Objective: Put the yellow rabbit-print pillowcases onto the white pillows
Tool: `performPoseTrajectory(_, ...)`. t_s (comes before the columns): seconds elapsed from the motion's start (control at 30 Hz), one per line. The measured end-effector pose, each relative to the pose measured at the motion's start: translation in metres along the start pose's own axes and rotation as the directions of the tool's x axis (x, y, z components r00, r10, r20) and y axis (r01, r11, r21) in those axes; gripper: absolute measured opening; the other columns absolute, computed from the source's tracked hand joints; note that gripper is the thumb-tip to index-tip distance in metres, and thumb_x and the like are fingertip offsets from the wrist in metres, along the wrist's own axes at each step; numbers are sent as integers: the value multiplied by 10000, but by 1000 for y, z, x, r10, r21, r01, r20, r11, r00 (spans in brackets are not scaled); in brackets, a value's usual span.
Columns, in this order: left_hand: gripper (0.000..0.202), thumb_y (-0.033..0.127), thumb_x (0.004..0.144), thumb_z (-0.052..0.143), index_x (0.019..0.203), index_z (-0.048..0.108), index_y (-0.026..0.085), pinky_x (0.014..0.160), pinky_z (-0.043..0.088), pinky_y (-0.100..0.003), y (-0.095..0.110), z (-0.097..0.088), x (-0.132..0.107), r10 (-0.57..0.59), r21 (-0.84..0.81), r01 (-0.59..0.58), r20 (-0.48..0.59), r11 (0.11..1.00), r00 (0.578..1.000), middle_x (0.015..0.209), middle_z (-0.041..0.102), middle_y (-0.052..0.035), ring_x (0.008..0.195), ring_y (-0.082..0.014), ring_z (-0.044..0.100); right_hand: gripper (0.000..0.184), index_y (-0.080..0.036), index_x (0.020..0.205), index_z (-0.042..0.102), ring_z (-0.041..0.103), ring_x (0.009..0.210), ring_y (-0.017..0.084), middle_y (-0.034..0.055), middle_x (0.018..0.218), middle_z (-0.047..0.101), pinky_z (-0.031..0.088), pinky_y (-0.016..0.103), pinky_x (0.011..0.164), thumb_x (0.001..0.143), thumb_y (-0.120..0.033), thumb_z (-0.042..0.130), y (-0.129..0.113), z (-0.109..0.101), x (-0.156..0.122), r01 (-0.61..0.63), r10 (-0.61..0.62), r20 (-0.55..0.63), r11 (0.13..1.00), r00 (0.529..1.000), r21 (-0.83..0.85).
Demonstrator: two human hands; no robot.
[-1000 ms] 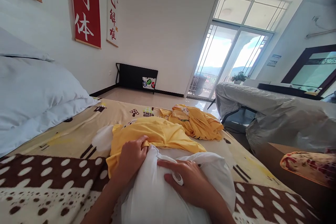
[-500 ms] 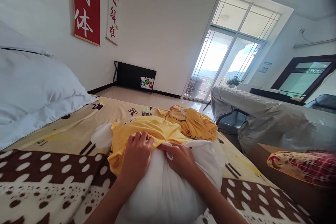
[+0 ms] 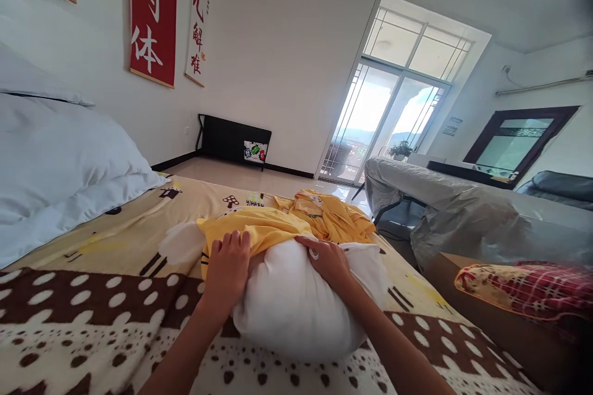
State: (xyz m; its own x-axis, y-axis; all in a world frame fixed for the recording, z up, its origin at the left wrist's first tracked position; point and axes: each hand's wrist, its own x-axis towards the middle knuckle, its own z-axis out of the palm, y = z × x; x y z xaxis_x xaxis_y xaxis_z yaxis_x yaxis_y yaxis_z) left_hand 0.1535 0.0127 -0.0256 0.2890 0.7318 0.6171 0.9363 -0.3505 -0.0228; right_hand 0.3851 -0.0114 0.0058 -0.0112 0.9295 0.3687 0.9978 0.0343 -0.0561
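**Two hands on a white pillow at the bed's near edge**

The pillow lies plump on the patterned blanket that covers the bed, close to the near edge and about midway along it. Its far end goes into a yellow cover, which bunches over the top of the pillow and trails away toward the middle of the bed.

The left hand rests on the pillow's left shoulder, right where the yellow cloth begins. Its fingers are laid close together and curled forward over the cloth's edge; the grip presses down on the cover rather than pinching it, as far as I can make out from here.

The right hand sits on the pillow's upper right side, fingers bent and pointing toward the left hand. The fingertips touch the seam where white meets yellow. Whether they actually nip the cloth I cannot tell.

Just past the cover, toward the bed's far right corner, a second yellow cloth lies crumpled in a heap. Along the left edge a white duvet is piled high. Off the bed's right side stands a sofa under grey sheeting, and a red checked cushion lies nearer. Red banners hang on the wall behind.
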Motion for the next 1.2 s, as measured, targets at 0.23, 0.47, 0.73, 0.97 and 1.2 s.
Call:
performPoseTrajectory(0.23, 309, 81, 850, 428, 1120, 573, 119, 766, 409, -423, -1, 12, 1, -21, -69, 13, -116, 998, 993, 1017, 612, -139, 930, -289, 558, 446, -356, 1234, 601, 635, 1056, 180, -30, 1170, 670, 482, 328, 910, 856, -177, 448, 21, -3, 2, -57, 58, -64, 998, 996, 10)
performPoseTrajectory(0.47, 176, 179, 897, 488, 929, 660, 190, 802, 412, -345, 1, 40, -2, 172, -46, -226, -511, 973, 842, 887, 649, -77, 839, -202, 576, 442, -307, 1244, 599, 644, 1049, 194, -12, 1198, 651, 500, 363, 913, 855, -177, 432, 29, -4, -8, -124, 125, -140, 992, 982, 11)
performPoseTrajectory(0.73, 238, 149, 919, 448, 1051, 636, 215, 848, 359, -403, -10, 29, 1, 214, -29, -267, -518, 963, 828, 1035, 655, -102, 988, -234, 568, 525, -308, 1293, 557, 613, 1079, 177, 10, 1209, 652, 469, 306, 920, 812, -117, 470, -29, -2, -22, 244, -240, -72, 969, 968, 42)
performPoseTrajectory(0.97, 213, 123, 923, 425, 927, 631, 179, 761, 382, -349, -30, 11, 7, 416, -31, -462, -386, 886, 824, 810, 622, -46, 789, -189, 539, 609, -286, 1356, 480, 614, 994, 190, 42, 1130, 672, 455, 284, 834, 782, -83, 478, -67, -3, -22, 528, -525, 79, 849, 848, -25)
performPoseTrajectory(1.2, 166, 104, 904, 469, 895, 627, 154, 775, 353, -346, -14, 6, 1, 389, 70, -427, -561, 902, 731, 714, 610, -20, 687, -159, 520, 264, -132, 1056, 633, 619, 892, 217, 116, 989, 679, 461, 341, 785, 917, -142, 409, -88, 17, 1, 645, -611, 207, 712, 764, -277)
